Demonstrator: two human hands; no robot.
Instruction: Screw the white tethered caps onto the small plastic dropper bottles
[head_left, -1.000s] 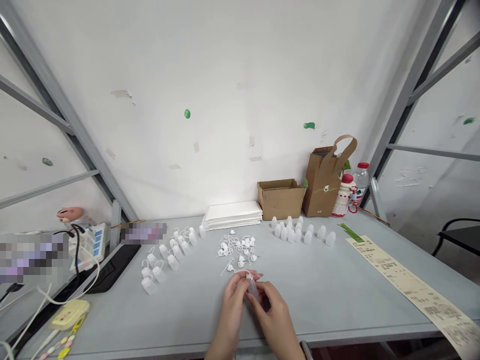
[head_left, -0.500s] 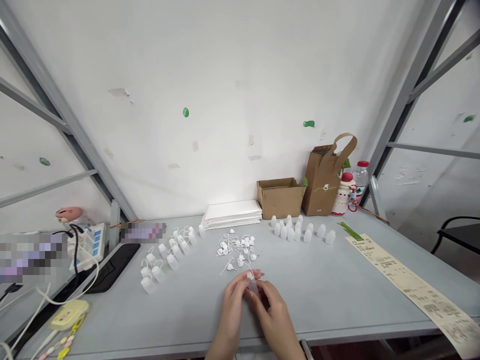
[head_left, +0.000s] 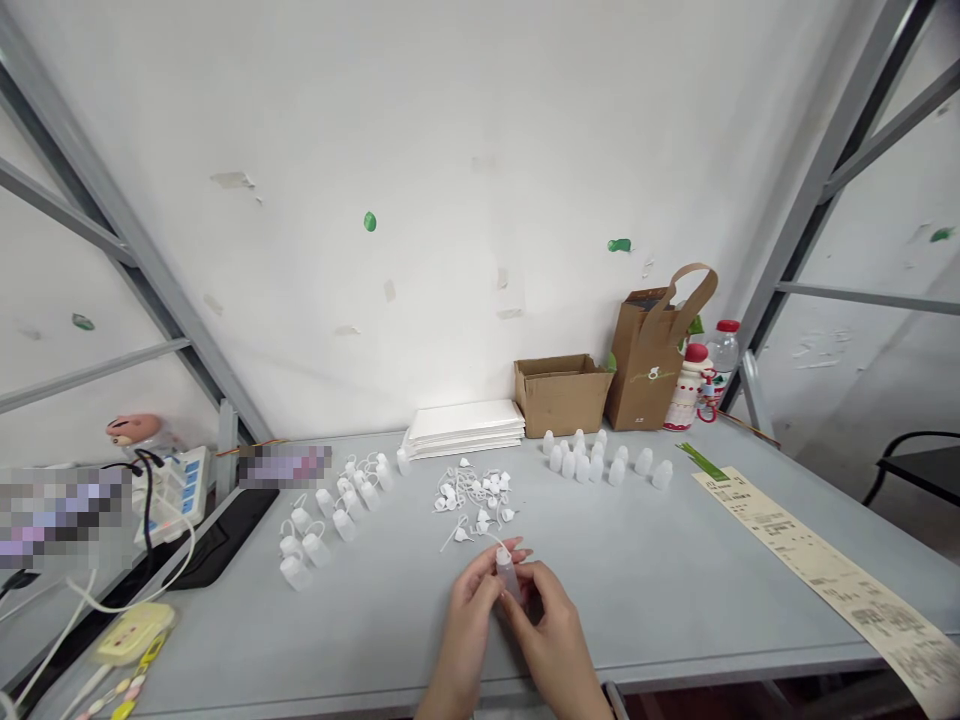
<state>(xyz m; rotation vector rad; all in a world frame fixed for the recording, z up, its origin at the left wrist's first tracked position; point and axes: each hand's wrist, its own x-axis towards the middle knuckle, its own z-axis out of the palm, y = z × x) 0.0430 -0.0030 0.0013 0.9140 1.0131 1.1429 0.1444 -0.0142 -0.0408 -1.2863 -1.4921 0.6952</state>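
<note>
Near the table's front edge, a small translucent white bottle (head_left: 508, 573) is gripped between my two hands. My left hand (head_left: 474, 595) closes on its left side, the thumb against the bottle. Around its right and lower side, the fingers of my right hand (head_left: 544, 605) are wrapped. A thin white cord (head_left: 495, 540) arcs from the bottle's top. Just beyond my hands lies a loose pile of white caps with cords (head_left: 472, 490). Several bottles with cord loops (head_left: 345, 524) stand at the left, and several bottles without loops (head_left: 596, 466) stand at the right.
At the back are a stack of white sheets (head_left: 465, 428), a cardboard box (head_left: 562, 400), a brown paper bag (head_left: 637, 370) and drink bottles (head_left: 722, 350). A long printed paper strip (head_left: 810, 575) hangs over the right front edge. A power strip (head_left: 191, 490) and cables occupy the left.
The left thumb and fingers have shifted slightly down, so more of the bottle's top shows. The bottle stays between both hands. The view has moved a little.
</note>
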